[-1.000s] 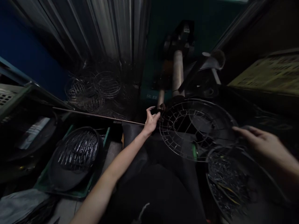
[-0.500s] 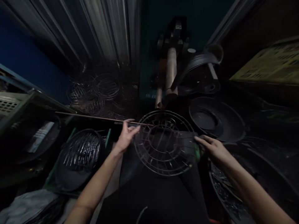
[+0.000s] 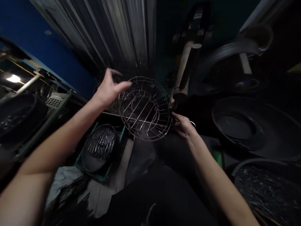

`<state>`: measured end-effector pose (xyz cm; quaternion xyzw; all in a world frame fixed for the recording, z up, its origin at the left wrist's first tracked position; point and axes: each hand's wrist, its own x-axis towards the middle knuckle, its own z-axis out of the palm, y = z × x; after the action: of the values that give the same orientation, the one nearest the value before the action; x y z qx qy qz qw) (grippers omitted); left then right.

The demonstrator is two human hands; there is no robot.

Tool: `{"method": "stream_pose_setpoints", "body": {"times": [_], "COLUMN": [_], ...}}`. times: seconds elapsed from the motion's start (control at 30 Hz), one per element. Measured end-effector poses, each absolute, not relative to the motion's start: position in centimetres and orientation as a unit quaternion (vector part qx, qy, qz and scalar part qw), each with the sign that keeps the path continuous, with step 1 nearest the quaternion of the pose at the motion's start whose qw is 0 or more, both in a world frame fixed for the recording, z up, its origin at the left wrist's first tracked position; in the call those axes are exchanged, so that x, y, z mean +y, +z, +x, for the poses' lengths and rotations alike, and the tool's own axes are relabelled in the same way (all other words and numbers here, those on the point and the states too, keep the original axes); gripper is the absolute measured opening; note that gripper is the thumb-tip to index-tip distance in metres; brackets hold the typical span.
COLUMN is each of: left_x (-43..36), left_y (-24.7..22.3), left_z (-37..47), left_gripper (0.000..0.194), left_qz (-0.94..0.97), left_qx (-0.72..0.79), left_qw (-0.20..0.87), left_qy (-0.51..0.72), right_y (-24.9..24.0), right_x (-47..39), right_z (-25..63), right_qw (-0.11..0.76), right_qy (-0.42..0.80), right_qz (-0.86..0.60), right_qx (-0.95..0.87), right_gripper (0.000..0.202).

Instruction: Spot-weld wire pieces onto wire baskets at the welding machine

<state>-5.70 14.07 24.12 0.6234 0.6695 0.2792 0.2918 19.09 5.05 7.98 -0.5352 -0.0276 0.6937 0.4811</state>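
A round wire basket (image 3: 146,121), made of ring wires with parallel bars across its middle, hangs in front of me, tilted. My right hand (image 3: 184,125) pinches its right rim between thumb and fingers. At the basket's upper left is my left hand (image 3: 110,89), thumb and fingers spread apart; its thumb tip is close to the rim, and I cannot tell whether it touches. Behind the basket, more wire pieces lie in a dim heap, mostly covered by the basket and my left hand.
A machine with a metal rod (image 3: 184,67) stands beyond my right hand. A black bowl of short wire pieces (image 3: 101,142) sits in a green crate (image 3: 103,179) at left. Black basins (image 3: 244,125) and a tub of small metal pieces (image 3: 265,185) are at right. Corrugated metal sheeting (image 3: 122,28) rises behind.
The wire basket has moved away from my lap, up and to the left, with my right hand on it. My left hand has risen and spread wider. The view has turned left.
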Motion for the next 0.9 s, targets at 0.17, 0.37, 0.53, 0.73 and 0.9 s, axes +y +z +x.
{"method": "stream_pose_setpoints", "body": {"times": [0.17, 0.37, 0.53, 0.73, 0.9], "left_x": [18.0, 20.3, 21.1, 17.9, 14.6], "left_y": [27.0, 28.2, 28.0, 25.0, 21.9], "left_z": [-1.4, 2.7, 3.6, -0.1, -3.0], "left_gripper": [0.039, 0.05, 0.052, 0.023, 0.025], "left_qz": [0.668, 0.683, 0.692, 0.661, 0.558], "left_qx": [0.683, 0.687, 0.658, 0.647, 0.648], "left_qw": [0.234, 0.223, 0.251, 0.3, 0.378], "left_qy": [0.18, 0.109, 0.16, 0.235, 0.354], "right_y": [7.3, 7.7, 6.2, 3.4, 3.8], "right_x": [5.3, 6.3, 6.9, 3.2, 1.4], "right_z": [19.4, 21.2, 23.2, 22.4, 21.0], "right_qw": [0.512, 0.534, 0.601, 0.589, 0.604], "right_qy": [0.708, 0.679, 0.618, 0.54, 0.531], "right_qz": [-0.484, -0.499, -0.507, -0.572, -0.536], "right_qx": [0.047, 0.074, 0.001, -0.185, -0.257], "right_gripper": [0.049, 0.016, 0.057, 0.049, 0.04]}}
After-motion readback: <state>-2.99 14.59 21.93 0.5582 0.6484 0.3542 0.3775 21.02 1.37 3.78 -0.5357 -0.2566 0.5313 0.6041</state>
